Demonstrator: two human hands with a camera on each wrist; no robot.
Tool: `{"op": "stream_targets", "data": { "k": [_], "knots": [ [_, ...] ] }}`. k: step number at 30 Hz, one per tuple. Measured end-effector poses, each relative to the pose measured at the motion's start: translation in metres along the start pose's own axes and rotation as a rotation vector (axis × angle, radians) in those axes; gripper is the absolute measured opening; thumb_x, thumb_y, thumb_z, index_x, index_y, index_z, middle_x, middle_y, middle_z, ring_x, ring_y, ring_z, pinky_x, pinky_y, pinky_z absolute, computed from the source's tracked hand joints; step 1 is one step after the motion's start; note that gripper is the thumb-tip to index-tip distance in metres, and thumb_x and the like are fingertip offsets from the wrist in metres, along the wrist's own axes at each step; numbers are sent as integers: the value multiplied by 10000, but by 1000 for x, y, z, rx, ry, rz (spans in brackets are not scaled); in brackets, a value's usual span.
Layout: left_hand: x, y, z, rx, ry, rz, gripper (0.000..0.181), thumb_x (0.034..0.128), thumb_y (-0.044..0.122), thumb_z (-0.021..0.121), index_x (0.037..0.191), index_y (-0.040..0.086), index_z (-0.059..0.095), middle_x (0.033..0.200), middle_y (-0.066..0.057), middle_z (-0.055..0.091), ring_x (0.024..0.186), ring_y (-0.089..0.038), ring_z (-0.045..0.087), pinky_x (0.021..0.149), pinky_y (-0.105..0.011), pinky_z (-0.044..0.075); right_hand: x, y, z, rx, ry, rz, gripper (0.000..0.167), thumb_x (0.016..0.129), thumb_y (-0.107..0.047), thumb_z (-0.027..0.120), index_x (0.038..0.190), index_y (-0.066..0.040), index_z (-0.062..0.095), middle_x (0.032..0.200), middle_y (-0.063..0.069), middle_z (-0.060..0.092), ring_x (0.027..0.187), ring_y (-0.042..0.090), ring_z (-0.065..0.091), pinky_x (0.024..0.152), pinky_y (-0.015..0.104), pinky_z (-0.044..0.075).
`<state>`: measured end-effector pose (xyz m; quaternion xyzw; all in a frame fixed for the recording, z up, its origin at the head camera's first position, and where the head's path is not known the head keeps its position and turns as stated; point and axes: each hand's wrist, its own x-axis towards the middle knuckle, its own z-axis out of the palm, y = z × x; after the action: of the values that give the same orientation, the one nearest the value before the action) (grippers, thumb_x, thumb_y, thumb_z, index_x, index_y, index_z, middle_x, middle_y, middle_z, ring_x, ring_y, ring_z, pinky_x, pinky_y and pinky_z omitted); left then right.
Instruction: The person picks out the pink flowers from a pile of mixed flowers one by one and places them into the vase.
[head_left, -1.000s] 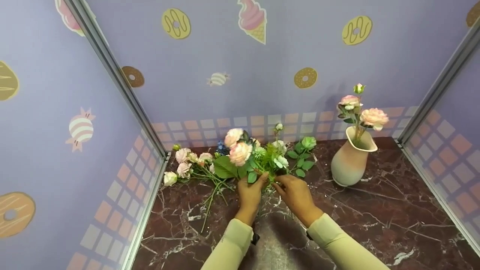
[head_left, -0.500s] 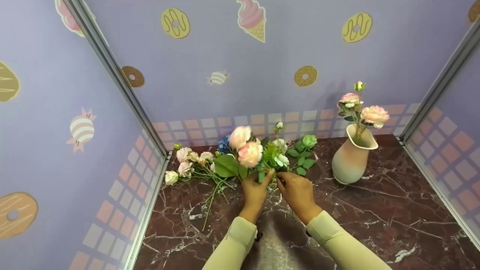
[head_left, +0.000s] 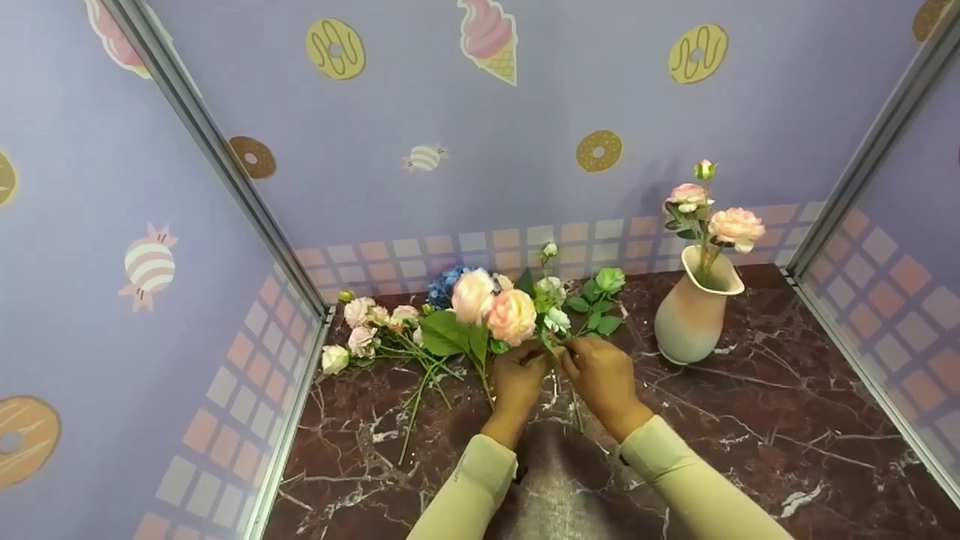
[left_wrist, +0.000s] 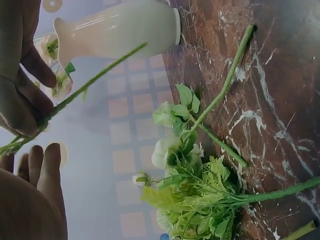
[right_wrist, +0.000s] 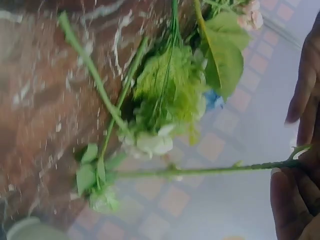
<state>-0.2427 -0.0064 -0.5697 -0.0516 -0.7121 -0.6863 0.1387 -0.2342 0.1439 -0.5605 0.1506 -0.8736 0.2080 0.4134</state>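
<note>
My right hand [head_left: 604,382] pinches a thin green stem [left_wrist: 95,77] between thumb and fingers; its free end points down to the table. In the right wrist view the stem [right_wrist: 215,170] runs across from the right hand [right_wrist: 295,205]. Close beside it is my left hand [head_left: 517,386]; its fingers [left_wrist: 50,167] look fairly straight near the stem's upper part, its thumb is hidden. Large pink roses [head_left: 512,315] stand just beyond the left hand. Whether they belong to the held stem I cannot tell.
At the right stands a vase [head_left: 690,322] with pink roses [head_left: 737,226] in it. Pale pink flowers [head_left: 361,340] and crossed stems lie at the left. A blue flower [head_left: 448,285], green foliage [left_wrist: 205,200] and a green rose [head_left: 610,280] lie along the back wall.
Both hands have come closer together, the left shifting right. The large pink roses have swung right and lower, and more of the blue flower shows. The head view has shifted slightly.
</note>
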Motion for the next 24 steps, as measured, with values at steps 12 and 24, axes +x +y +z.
{"op": "stream_targets", "data": {
  "k": [12, 24],
  "knots": [
    [-22, -28, -19, -185, -30, -100, 254, 1017, 52, 845, 1224, -95, 819, 1340, -268, 808, 1022, -101, 839, 861, -261, 694, 101, 74, -91, -104, 169, 150, 209, 1061, -128, 760, 930, 27, 806, 771, 239, 783, 578, 414, 675, 553, 465, 471],
    [-32, -44, -23, -176, 49, -165, 190, 1072, 38, 771, 1140, -137, 797, 1496, -328, 703, 957, -83, 801, 816, -245, 689, 113, 134, -95, -112, 107, 302, 122, 947, -45, 729, 951, 67, 776, 844, 313, 769, 789, 634, 703, 700, 747, 500]
  ]
}}
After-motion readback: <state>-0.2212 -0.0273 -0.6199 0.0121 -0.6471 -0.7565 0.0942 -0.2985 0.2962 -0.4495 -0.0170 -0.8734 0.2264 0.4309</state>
